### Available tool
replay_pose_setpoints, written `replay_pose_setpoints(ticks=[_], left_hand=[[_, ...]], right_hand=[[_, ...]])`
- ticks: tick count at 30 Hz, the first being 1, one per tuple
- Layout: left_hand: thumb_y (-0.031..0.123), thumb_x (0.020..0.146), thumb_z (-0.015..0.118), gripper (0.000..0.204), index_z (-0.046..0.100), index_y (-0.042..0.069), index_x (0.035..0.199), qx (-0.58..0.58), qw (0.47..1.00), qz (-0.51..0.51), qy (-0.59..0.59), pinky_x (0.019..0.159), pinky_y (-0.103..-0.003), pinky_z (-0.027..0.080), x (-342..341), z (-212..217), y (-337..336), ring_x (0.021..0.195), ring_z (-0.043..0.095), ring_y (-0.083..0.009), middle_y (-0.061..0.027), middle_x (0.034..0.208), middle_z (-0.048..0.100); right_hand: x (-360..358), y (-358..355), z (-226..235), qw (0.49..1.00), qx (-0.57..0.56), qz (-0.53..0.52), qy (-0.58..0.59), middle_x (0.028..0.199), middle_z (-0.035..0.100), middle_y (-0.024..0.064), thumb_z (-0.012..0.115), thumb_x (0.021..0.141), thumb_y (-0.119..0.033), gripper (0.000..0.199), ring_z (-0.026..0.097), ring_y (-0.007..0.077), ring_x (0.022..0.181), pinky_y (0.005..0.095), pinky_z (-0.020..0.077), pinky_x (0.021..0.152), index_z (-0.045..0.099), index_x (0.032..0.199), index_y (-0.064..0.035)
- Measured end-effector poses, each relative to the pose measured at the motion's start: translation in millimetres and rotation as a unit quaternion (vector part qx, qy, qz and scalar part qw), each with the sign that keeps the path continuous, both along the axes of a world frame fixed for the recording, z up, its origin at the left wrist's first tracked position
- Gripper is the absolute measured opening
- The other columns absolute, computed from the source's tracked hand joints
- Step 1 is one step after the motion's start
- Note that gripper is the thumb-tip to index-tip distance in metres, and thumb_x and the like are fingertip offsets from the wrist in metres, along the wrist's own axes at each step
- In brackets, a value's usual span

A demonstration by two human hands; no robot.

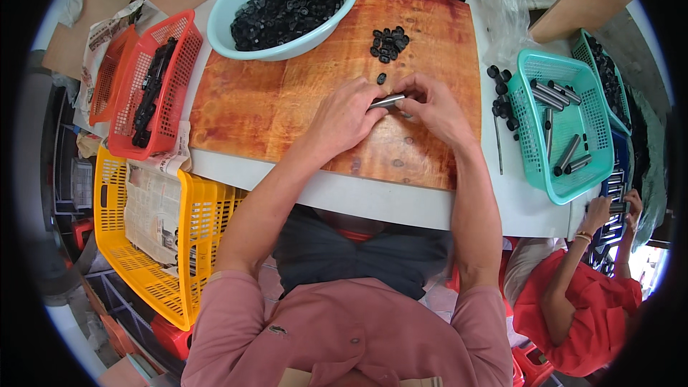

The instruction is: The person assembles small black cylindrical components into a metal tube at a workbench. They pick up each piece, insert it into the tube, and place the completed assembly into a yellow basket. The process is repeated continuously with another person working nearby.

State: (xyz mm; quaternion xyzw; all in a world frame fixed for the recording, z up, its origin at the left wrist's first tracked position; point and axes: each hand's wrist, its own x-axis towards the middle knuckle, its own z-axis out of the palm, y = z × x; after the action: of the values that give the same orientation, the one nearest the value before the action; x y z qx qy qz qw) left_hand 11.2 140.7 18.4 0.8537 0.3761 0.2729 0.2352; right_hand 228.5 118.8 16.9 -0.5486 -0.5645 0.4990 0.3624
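A short shiny metal tube (388,102) lies sideways between my hands, just above the wooden board (258,104). My left hand (344,116) is closed around the tube's left end, which its fingers partly hide. With bent fingers, my right hand (438,111) grips the right end; whether a small part is also pinched there is hidden. Just beyond my fingertips a single black plastic cap (381,79) rests on the board. Farther back sits a small heap of the same black caps (390,43).
A pale blue basin (223,37) full of black pieces stands at the back left. Red baskets (188,46) flank it; a yellow crate (188,208) is lower left. On the right, a green basket (532,145) holds metal tubes. A co-worker in red (577,308) handles parts beside it.
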Motion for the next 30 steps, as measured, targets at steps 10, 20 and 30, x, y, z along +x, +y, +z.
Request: replay_pose_setpoints(ticks=[10, 20, 30], left_hand=[[0.012, 0.085, 0.079, 0.024, 0.073, 0.002, 0.105, 0.031, 0.999, -0.026, -0.018, 0.080, -0.046, 0.051, -4, -4, 1, 0.092, 0.064, -0.0378, -0.0152, 0.094, 0.064], [0.021, 0.084, 0.082, 0.032, 0.074, 0.003, 0.110, 0.049, 0.998, -0.035, -0.001, 0.081, -0.042, 0.054, -10, -13, 9, 0.092, 0.067, -0.0347, -0.0143, 0.097, 0.065], [0.030, 0.113, 0.047, 0.042, 0.058, -0.001, 0.140, -0.581, 0.704, 0.034, -0.408, 0.071, -0.031, 0.059, -32, 11, -1, 0.078, 0.068, -0.0164, -0.0077, 0.101, 0.069]], right_hand=[[-30, 31, 0, 0.954, 0.062, -0.099, -0.275, 0.078, 0.072, 0.0216, 0.062, 0.100, -0.030, 0.031, 0.073, 0.0379, 0.075, 0.0499, 0.0541, 0.069, 0.074, 0.098, -0.0015], [-34, 30, -25, 0.945, 0.139, -0.281, -0.092, 0.064, 0.067, 0.0140, 0.067, 0.102, -0.036, 0.042, 0.064, 0.0201, 0.060, 0.0380, 0.0488, 0.061, 0.075, 0.083, 0.0012], [-33, 29, -25, 0.945, 0.148, -0.280, -0.086, 0.067, 0.068, 0.0145, 0.068, 0.102, -0.032, 0.039, 0.064, 0.0190, 0.062, 0.0377, 0.0491, 0.062, 0.074, 0.085, 0.0027]])
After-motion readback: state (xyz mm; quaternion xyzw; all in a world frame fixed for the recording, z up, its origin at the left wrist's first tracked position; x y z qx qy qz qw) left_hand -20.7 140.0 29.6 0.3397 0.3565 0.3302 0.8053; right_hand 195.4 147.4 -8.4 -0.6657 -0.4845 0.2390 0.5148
